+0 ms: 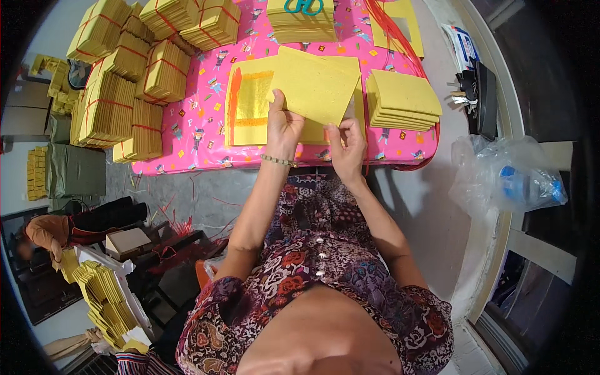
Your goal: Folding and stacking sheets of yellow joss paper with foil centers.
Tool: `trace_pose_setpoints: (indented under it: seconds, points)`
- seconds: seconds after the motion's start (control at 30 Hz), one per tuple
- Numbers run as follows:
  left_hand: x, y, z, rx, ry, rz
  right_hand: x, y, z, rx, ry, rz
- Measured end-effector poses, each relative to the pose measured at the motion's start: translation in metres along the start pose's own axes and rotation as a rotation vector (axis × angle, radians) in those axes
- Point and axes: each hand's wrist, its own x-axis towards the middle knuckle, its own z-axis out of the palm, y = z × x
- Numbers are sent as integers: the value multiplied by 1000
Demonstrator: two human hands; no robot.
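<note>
My left hand (284, 128) grips a plain yellow paper sheet (315, 84) at its lower left, with the thumb lying on top. My right hand (348, 150) has thumb and fingers pinched at the sheet's lower right corner. The sheet is tilted above the table, and whether it is folded cannot be made out. Beneath it lies yellow paper with a gold foil square (256, 100) and orange-red bands, partly covered by the sheet and my left hand. To the right of my hands sits a pile of folded yellow papers (403, 100).
Red-tied bundles of yellow paper (106, 112) crowd the left of the pink patterned table (206, 140). Teal-handled scissors (304, 6) rest on a far stack (301, 28). Red strings (400, 37) hang at right, near a plastic bag (494, 178). Another person (50, 231) handles yellow papers at lower left.
</note>
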Motion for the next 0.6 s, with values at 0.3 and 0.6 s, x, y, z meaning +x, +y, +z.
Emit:
trace_pose_setpoints:
  seconds: [0.3, 0.6]
  points:
    - [-6, -13, 0, 12, -76, 64, 11, -36, 12, 471, 220, 174]
    - [-19, -34, 13, 124, -13, 214, 12, -29, 19, 426, 177, 264]
